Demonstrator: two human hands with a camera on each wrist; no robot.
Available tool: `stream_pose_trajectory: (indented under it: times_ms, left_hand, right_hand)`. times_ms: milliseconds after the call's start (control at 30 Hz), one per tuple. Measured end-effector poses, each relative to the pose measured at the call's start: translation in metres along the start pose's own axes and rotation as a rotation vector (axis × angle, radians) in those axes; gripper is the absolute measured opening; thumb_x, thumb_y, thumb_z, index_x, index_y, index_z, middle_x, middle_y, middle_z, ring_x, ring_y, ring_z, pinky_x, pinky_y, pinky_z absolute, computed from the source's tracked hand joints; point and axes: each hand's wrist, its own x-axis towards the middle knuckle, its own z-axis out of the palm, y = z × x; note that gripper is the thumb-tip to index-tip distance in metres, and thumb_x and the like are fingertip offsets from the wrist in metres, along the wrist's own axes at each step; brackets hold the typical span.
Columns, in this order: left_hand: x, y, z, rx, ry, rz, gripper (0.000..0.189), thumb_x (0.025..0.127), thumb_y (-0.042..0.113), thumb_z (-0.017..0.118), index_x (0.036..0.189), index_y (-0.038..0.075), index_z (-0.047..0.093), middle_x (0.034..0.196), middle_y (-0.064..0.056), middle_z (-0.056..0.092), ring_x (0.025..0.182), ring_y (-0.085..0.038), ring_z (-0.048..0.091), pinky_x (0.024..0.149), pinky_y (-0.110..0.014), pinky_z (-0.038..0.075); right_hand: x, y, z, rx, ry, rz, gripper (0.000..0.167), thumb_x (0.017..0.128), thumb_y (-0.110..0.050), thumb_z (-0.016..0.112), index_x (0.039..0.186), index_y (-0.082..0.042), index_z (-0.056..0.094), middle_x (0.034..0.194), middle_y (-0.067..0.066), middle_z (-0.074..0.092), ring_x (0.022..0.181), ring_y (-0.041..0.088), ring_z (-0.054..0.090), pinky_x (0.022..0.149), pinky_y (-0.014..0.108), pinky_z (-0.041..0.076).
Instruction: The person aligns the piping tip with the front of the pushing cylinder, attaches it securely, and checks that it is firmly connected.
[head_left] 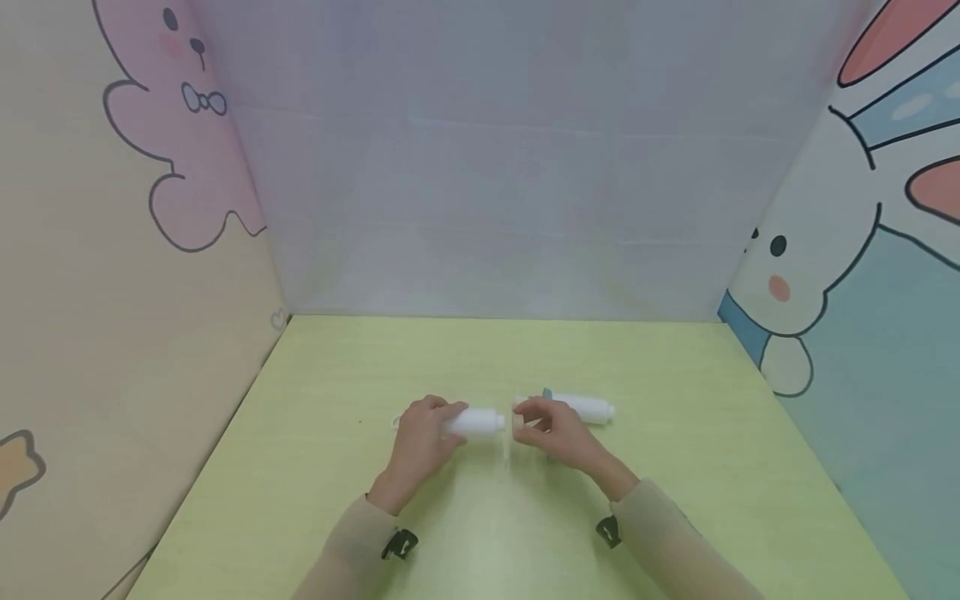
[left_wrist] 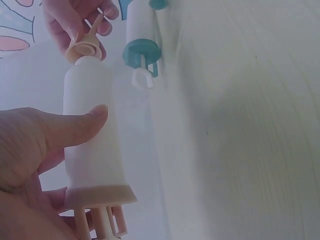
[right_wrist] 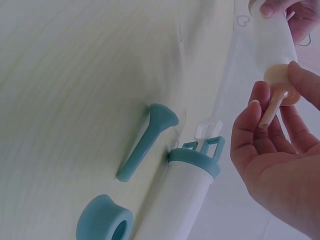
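My left hand [head_left: 423, 437] grips a white syringe-like tube [head_left: 476, 422], its thumb laid across the barrel in the left wrist view. A beige collar [left_wrist: 100, 196] with looped handles is at the tube's rear end. With thumb and fingers, my right hand [head_left: 558, 432] pinches a beige funnel-shaped nozzle [right_wrist: 282, 97] with a thin stem. The nozzle's wide mouth faces the tube's narrow tip; a small gap shows between them in the head view. The tube lies sideways above the table.
A second white tube [head_left: 588, 408] with a teal collar [right_wrist: 195, 162] lies behind my right hand. Near it are a teal funnel-shaped nozzle [right_wrist: 145, 142] and a teal ring-like piece [right_wrist: 102, 217] on the yellow-green table [head_left: 345, 358]. Printed walls enclose the back and sides.
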Motion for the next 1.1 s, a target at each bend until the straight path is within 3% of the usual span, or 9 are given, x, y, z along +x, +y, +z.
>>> stream_pose_trajectory:
  times_ms: [333,667,1100]
  left_hand:
    - [0.002,0.004,0.002,0.011,0.017,0.032,0.046,0.063,0.019,0.089,0.107,0.012,0.073,0.095,-0.010,0.064,0.085,-0.029,0.058,0.077,-0.044,0.045]
    - [0.003,0.009,0.003,0.020,0.019,0.049,0.045,0.063,0.018,0.089,0.105,0.011,0.073,0.093,-0.010,0.064,0.083,-0.029,0.058,0.074,-0.043,0.046]
    - [0.000,0.011,0.005,0.006,0.006,0.050,0.045,0.066,0.019,0.087,0.107,0.011,0.073,0.094,-0.010,0.063,0.084,-0.029,0.058,0.074,-0.043,0.046]
  right_hand:
    - [0.002,-0.007,0.001,0.018,-0.011,0.001,0.033,0.086,-0.011,0.071,0.114,0.004,0.062,0.104,0.018,0.066,0.075,0.022,0.064,0.063,0.030,0.051]
    - [-0.006,-0.049,-0.008,0.026,-0.043,0.009,0.030,0.087,-0.001,0.067,0.112,0.012,0.058,0.104,0.027,0.063,0.077,0.033,0.063,0.063,0.029,0.050]
    - [0.003,-0.006,0.002,0.032,-0.023,-0.001,0.032,0.084,-0.008,0.073,0.112,0.004,0.061,0.105,0.016,0.065,0.083,0.026,0.066,0.073,0.033,0.053]
